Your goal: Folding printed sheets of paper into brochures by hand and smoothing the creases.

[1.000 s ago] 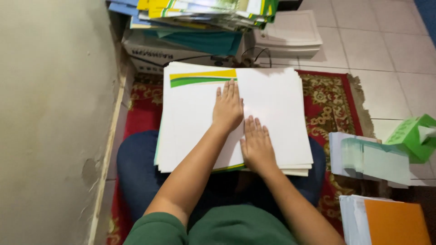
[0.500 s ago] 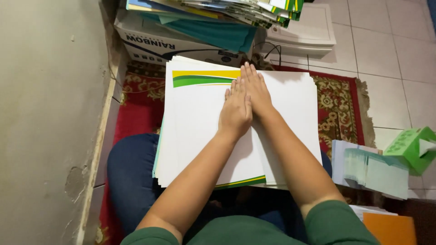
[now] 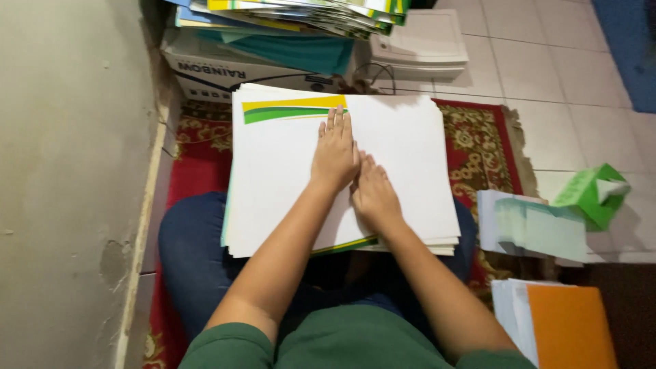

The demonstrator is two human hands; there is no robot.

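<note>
Flat and spread, the fingers [image 3: 336, 126] of the left hand [image 3: 335, 156] press palm-down on a smooth white folded sheet of card [image 3: 403, 164], grasping nothing; just beside it and a little nearer the body, the right hand [image 3: 374, 195] lies likewise released, fingers together and flat on the same sheet, its inner edge touching the left hand; both hands sit along the sheet's middle fold, the left nearer the far edge of the stack; beneath them is a thick stack of large white card sheets [image 3: 273, 198], matt and square-cornered, resting across the person's lap on dark blue trousers [image 3: 188, 253]; a yellow and green curved band [image 3: 294, 108] shows at the stack's far left corner, just left of the left fingertips; under the lap spreads a red patterned woven rug [image 3: 488, 147] on pale glossy floor tiles [image 3: 547, 61]; beyond the stack's far edge stands a white cardboard box [image 3: 225, 68] topped with loose coloured papers [image 3: 301, 14]; off the stack's right edge lie a pile of pale green paper slips [image 3: 536, 229], a green cardboard box [image 3: 591, 195] and an orange-covered pile of sheets [image 3: 567, 328]; a rough grey wall [image 3: 68, 171] runs along the left.
</note>
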